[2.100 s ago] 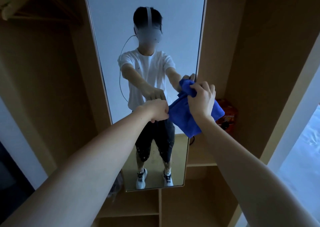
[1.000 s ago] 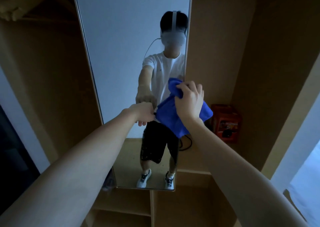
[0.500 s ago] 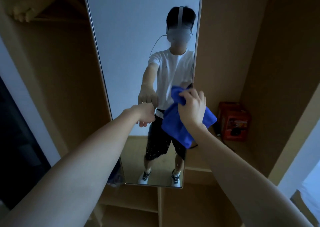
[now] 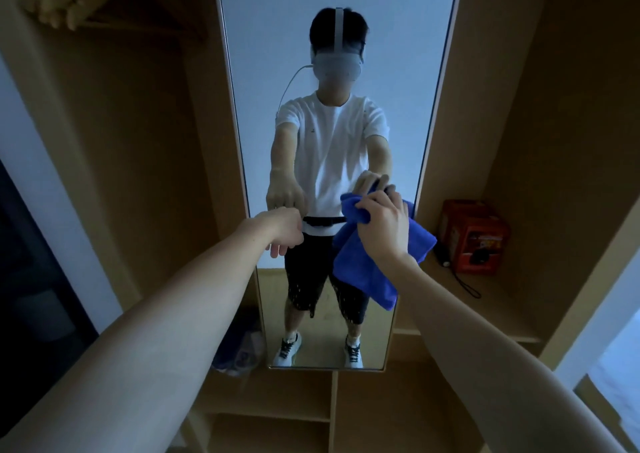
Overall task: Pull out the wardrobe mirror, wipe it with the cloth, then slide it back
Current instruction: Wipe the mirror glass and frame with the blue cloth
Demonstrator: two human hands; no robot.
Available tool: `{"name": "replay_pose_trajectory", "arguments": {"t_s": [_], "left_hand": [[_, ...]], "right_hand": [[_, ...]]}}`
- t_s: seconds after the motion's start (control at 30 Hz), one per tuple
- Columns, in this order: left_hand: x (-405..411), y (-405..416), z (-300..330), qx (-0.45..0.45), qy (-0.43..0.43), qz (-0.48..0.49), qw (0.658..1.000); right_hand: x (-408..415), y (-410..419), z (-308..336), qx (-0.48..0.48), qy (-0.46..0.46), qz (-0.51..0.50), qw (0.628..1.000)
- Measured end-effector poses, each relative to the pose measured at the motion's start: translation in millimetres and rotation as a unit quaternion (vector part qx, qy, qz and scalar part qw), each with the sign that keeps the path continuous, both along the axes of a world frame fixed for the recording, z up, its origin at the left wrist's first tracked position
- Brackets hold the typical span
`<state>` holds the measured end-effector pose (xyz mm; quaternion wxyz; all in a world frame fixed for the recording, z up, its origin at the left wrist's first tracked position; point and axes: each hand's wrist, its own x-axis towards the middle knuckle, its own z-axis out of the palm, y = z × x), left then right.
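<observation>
The tall wardrobe mirror (image 4: 332,54) stands pulled out in front of me and reflects a person in a white shirt. My right hand (image 4: 382,225) grips a bunched blue cloth (image 4: 363,265) and holds it against the glass near the mirror's right edge, at about mid height. Most of the cloth hangs below that hand. My left hand (image 4: 285,231) is at the glass near the mirror's left edge, its fingers loosely curled downward and holding nothing. It meets its own reflection there.
Wooden wardrobe walls flank the mirror. A red box (image 4: 474,236) and a small dark item with a cord (image 4: 460,281) lie on the shelf (image 4: 491,314) to the right. Lower shelves (image 4: 298,414) sit under the mirror. A bag (image 4: 239,348) lies at bottom left.
My left hand has let go of the cloth and now sits apart from it. The mirror has turned to face me squarely. My right hand still holds the cloth at the right edge.
</observation>
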<state>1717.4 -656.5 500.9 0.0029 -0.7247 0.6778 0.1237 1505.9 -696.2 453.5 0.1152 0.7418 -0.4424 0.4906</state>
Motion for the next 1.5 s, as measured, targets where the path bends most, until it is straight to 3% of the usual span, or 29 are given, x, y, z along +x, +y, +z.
{"name": "replay_pose_trajectory", "arguments": {"t_s": [0.2,0.37,0.57,0.67,0.8,0.93,1.03,1.3,1.5], "left_hand": [[24,4,5,0.013,0.017,-0.026,0.999],[47,10,-2,-0.003,0.039,-0.035,0.999],[70,21,-2,0.012,0.051,-0.023,0.998],[84,26,-6,-0.004,0.039,-0.013,0.999],[106,31,-17,-0.021,0.037,-0.019,0.999],[130,32,-29,-0.063,0.061,-0.006,0.996],[142,26,-30,-0.106,0.074,-0.006,0.992],[133,4,-6,-0.162,0.236,-0.014,0.958],[134,-15,13,-0.169,0.337,-0.028,0.926]], "right_hand": [[37,3,6,-0.054,-0.06,-0.006,0.997],[52,12,-28,0.021,-0.025,0.024,0.999],[83,19,42,-0.031,-0.086,0.011,0.996],[102,20,38,-0.039,-0.03,-0.051,0.998],[102,24,-11,0.028,0.062,-0.044,0.997],[101,39,-43,0.064,0.02,-0.04,0.997],[116,51,-48,0.065,0.051,-0.018,0.996],[160,59,-33,0.073,0.052,-0.01,0.996],[175,48,-3,0.01,0.025,-0.033,0.999]]}}
